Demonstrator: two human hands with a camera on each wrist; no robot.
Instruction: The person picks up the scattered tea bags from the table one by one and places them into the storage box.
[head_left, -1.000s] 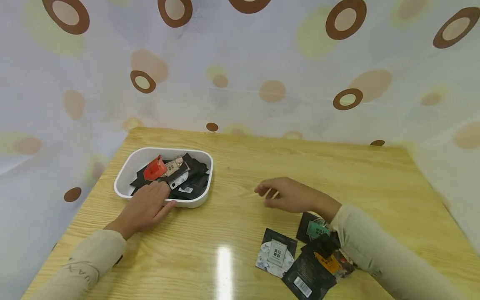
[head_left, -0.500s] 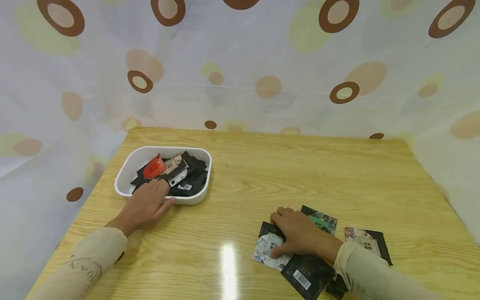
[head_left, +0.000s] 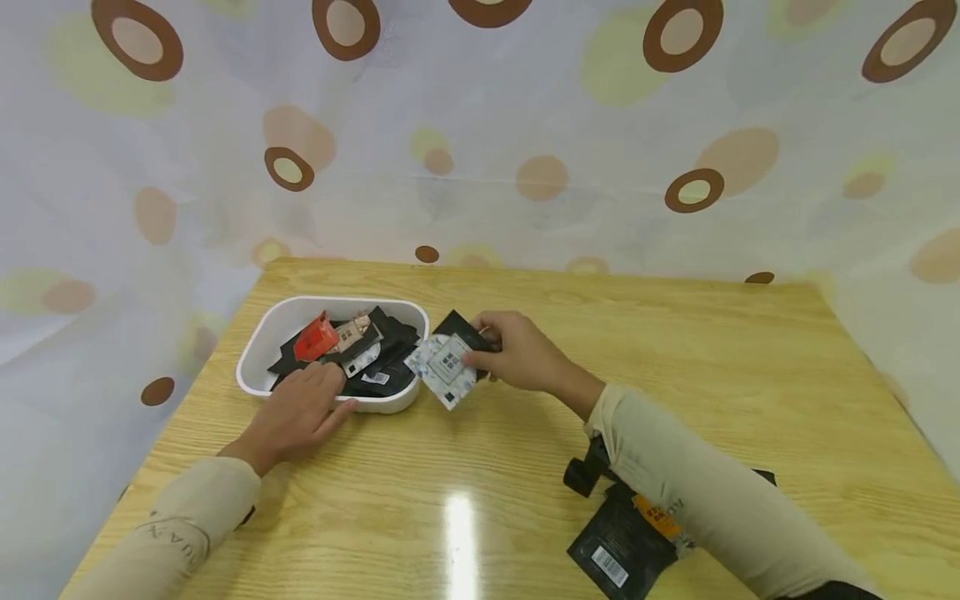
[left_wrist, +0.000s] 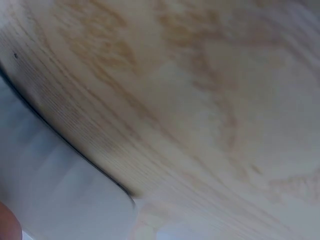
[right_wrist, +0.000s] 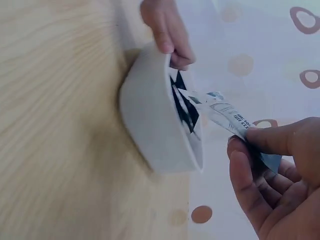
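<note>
My right hand pinches a black-and-white flat sachet with a pale label, between thumb and fingers. It is held in the air just off the right end of a white plastic bin. Several sachets lie heaped in the bin, among them a red one. My left hand holds the bin's near rim; the right wrist view shows its thumb outside the wall and fingers over the edge. The left wrist view has mostly tabletop and the bin's side.
A black sachet with a barcode and an orange-labelled sachet lie at the front right of the wooden table, partly under my right sleeve. A patterned curtain hangs around the table's back and sides.
My right hand came down to the loose sachets at the right, took the black-and-white one, and carried it up and left to the bin. My left hand stays at the rim.
</note>
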